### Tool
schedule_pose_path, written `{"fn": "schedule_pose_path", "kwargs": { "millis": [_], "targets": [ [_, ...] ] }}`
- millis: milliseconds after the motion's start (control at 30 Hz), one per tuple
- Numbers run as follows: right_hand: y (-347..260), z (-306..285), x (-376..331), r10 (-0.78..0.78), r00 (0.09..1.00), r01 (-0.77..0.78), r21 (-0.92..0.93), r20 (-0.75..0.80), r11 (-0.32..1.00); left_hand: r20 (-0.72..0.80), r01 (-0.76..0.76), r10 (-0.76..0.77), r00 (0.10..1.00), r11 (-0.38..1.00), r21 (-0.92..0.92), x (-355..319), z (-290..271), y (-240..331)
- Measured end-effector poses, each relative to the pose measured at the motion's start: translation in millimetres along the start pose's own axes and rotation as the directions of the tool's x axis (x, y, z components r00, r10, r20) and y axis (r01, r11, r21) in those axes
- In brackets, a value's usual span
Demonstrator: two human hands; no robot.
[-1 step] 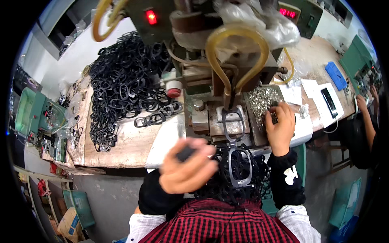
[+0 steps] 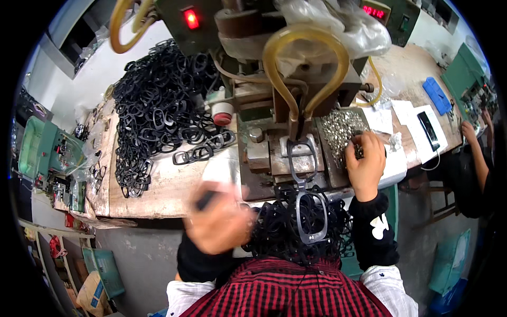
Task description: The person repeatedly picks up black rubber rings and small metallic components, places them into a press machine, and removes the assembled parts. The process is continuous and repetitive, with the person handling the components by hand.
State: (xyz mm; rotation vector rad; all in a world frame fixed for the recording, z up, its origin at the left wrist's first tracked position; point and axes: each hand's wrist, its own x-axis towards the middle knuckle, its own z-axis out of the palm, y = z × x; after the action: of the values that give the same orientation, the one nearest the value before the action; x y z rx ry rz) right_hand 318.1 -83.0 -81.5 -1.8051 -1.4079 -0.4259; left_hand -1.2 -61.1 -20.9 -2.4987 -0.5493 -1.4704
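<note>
A dark eyeglass frame (image 2: 312, 216) sits at the press, one rim on the metal block under the tubes, the other hanging toward me. My left hand (image 2: 221, 219) is left of this frame, smeared by motion. A black patch shows at its fingers; whether that is a covering or a held piece I cannot tell. My right hand (image 2: 366, 165) rests at the near right of a tray of small shiny metal parts (image 2: 342, 129). Its fingers curl together down into the parts, and what they pinch is hidden. More black eyeglass frames (image 2: 272, 227) lie heaped in front of my apron.
A large heap of black frames (image 2: 158, 105) covers the bench's left side. The press (image 2: 253, 53) stands ahead, with a red button (image 2: 222, 119) at its left. On the right lie a phone (image 2: 428, 131) and a blue tray (image 2: 437, 96). Another person's arm (image 2: 477, 150) is at far right.
My left hand has moved left, away from the hanging eyeglass frame. My right hand stays at the metal parts. The view has shifted slightly.
</note>
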Motion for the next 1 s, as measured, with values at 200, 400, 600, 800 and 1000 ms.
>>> {"fn": "schedule_pose_path", "kwargs": {
  "millis": [200,400,600,800,1000],
  "targets": [
    [3,1,7,0.022,1.0,-0.022,0.119,0.004,0.993,-0.19,0.526,-0.497,0.846,0.729,0.438,2,-64,-76],
    [3,-2,3,0.067,0.998,-0.066,0.199,0.001,0.978,0.226,0.425,-0.699,0.678,0.624,0.656,-121,11,-150],
    [16,-38,-25,0.428,0.895,-0.437,0.447,0.128,0.78,0.097,0.447,-0.66,0.745,0.602,0.662,-127,-5,-157],
    [-45,-49,24,0.126,0.942,-0.288,0.559,0.31,0.777,-0.139,0.456,-0.478,0.868,0.653,0.605,-71,-10,-147],
    [-79,-32,52,0.133,0.872,-0.47,0.734,0.47,0.49,0.118,0.87,-0.96,0.255,0.174,-0.462,-44,21,-104]
  ]
}}
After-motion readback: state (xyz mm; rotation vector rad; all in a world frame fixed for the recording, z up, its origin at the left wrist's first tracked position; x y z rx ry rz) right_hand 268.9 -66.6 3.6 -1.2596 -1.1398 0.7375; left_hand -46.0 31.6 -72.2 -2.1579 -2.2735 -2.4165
